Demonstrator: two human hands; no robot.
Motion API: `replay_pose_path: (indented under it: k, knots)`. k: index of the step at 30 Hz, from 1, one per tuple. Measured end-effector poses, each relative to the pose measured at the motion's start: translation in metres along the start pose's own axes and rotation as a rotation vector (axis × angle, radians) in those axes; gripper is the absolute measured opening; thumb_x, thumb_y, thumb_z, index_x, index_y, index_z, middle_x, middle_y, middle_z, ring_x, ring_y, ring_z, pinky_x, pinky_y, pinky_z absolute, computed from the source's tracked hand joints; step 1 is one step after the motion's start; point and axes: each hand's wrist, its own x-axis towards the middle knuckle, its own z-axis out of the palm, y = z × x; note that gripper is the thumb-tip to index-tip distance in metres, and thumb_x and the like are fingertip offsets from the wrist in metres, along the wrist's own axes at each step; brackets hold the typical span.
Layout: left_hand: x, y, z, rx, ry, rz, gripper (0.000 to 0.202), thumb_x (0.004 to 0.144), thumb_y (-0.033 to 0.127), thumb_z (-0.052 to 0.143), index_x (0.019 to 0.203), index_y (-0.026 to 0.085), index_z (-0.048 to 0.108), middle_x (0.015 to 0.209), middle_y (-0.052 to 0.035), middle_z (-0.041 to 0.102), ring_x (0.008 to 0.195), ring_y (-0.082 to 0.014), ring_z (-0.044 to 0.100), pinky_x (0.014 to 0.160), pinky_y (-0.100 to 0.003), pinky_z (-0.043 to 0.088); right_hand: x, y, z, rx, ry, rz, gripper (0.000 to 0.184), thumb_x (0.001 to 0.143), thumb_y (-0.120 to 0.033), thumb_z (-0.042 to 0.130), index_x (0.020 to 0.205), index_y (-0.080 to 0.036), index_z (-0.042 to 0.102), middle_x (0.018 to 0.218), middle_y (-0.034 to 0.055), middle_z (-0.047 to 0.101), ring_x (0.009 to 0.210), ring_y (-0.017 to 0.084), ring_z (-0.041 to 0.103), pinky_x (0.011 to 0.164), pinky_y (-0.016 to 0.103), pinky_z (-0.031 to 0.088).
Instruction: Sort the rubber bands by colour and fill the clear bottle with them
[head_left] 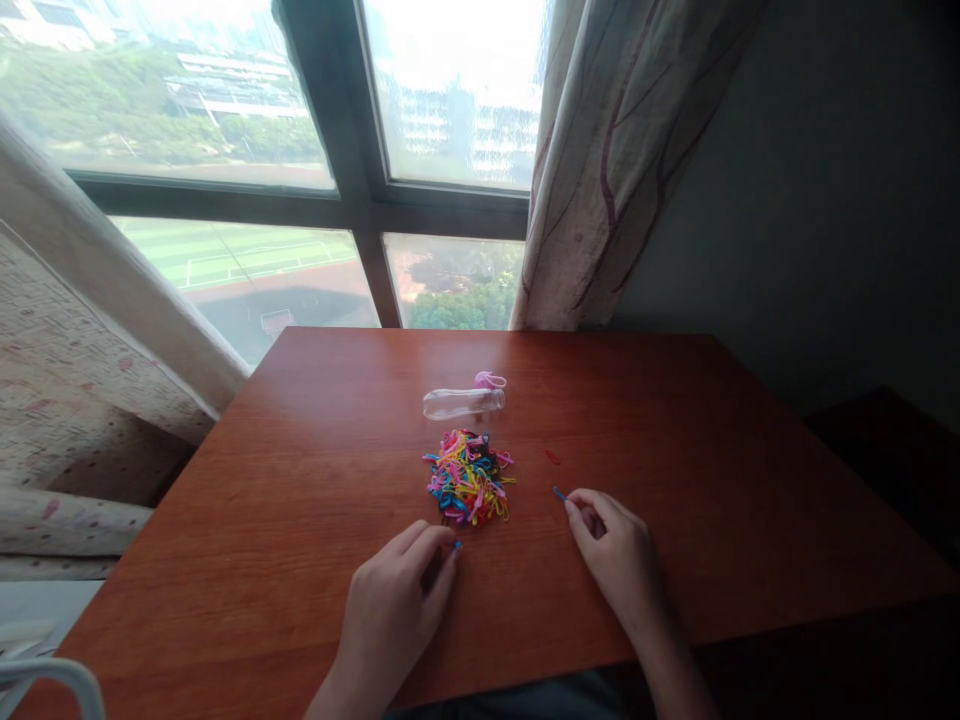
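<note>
A heap of small looped pin-shaped clips [469, 480] in pink, yellow, blue, black and other colours lies on the wooden table. Just in front of it, my left hand [397, 595] pinches a small blue clip [457, 545] between thumb and index finger; most of that clip is hidden. To the right of the heap, my right hand [611, 545] grips a blue clip [559, 494] by one end, the other end sticking out to the left. A single red clip [552, 457] lies on the wood beyond my right fingertips.
Behind the heap a clear bottle [461, 403] lies on its side, with a pink looped cap [490, 380] beside its neck. The brown table [735, 480] reaches back to a window [360, 200] with curtains [600, 160]. A white curved rail [56, 668] is at the lower left.
</note>
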Motion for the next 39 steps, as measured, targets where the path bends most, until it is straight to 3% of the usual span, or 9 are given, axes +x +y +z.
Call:
replay_pose_path:
  k: [10,16,19,25,29,33,36,39]
  knots:
    - [-0.001,-0.002,0.001,-0.067,-0.009,-0.016,0.013,0.09,0.027,0.053,0.09,0.024,0.065,0.081,0.0009,0.069,0.073,-0.0159,0.067,0.061,-0.023,0.047,0.0,0.001,0.002,-0.064,-0.012,-0.032,0.021,0.093,-0.031,0.052,0.084,-0.021,0.067,0.071,0.0028,0.066,0.06,0.016,0.06,0.06,0.026,0.043]
    - [0.002,0.0,-0.005,-0.313,-0.01,-0.093,0.011,0.087,0.025,0.057,0.082,0.021,0.066,0.072,0.0009,0.065,0.063,-0.0134,0.062,0.059,-0.021,0.046,0.0,-0.005,-0.004,0.055,0.044,-0.017,0.018,0.092,-0.03,0.054,0.088,-0.02,0.069,0.077,0.0036,0.069,0.063,0.016,0.062,0.06,0.025,0.047]
    - [0.004,0.004,-0.007,-0.484,-0.009,-0.166,0.014,0.086,0.029,0.06,0.078,0.019,0.066,0.067,0.001,0.063,0.06,-0.0128,0.059,0.055,-0.02,0.045,-0.006,-0.021,0.002,0.143,0.025,-0.063,0.016,0.093,-0.028,0.054,0.09,-0.02,0.068,0.076,0.0031,0.068,0.062,0.015,0.062,0.059,0.024,0.047]
    - [0.003,0.009,-0.002,-0.6,-0.033,-0.194,0.015,0.086,0.03,0.061,0.08,0.017,0.067,0.068,0.0,0.063,0.062,-0.0133,0.058,0.057,-0.02,0.046,-0.025,-0.067,0.03,0.224,-0.193,-0.285,0.014,0.093,-0.025,0.056,0.102,-0.021,0.066,0.074,0.0014,0.065,0.065,0.015,0.061,0.063,0.025,0.045]
    - [0.013,0.02,0.0,-0.435,-0.04,-0.078,0.011,0.087,0.023,0.058,0.082,0.018,0.066,0.071,-0.0003,0.064,0.062,-0.0131,0.058,0.057,-0.021,0.045,-0.029,-0.071,0.034,0.214,-0.212,-0.252,0.013,0.093,-0.022,0.054,0.099,-0.021,0.065,0.076,0.001,0.064,0.068,0.015,0.06,0.064,0.024,0.042]
    - [0.044,0.045,-0.004,-0.003,-0.099,0.137,0.017,0.092,0.022,0.051,0.086,0.021,0.067,0.08,-0.0032,0.066,0.072,-0.0191,0.063,0.062,-0.027,0.045,-0.036,-0.062,0.03,0.152,-0.224,-0.231,0.015,0.089,-0.015,0.05,0.08,-0.021,0.06,0.07,-0.0002,0.061,0.065,0.015,0.059,0.06,0.024,0.036]
    - [0.073,0.067,-0.003,0.167,-0.235,0.237,0.018,0.092,0.02,0.05,0.083,0.021,0.066,0.085,-0.0039,0.067,0.076,-0.0209,0.065,0.063,-0.029,0.047,-0.044,-0.058,0.03,0.099,-0.208,-0.268,0.015,0.084,-0.012,0.048,0.076,-0.021,0.057,0.072,0.0008,0.064,0.066,0.015,0.061,0.06,0.024,0.034]
    - [0.098,0.083,0.007,0.201,-0.418,0.292,0.017,0.091,0.021,0.051,0.086,0.02,0.067,0.086,-0.0049,0.069,0.079,-0.0229,0.068,0.064,-0.03,0.051,-0.048,-0.057,0.03,0.064,-0.2,-0.274,0.015,0.082,-0.011,0.048,0.077,-0.021,0.057,0.073,0.0015,0.066,0.067,0.016,0.062,0.06,0.024,0.034]
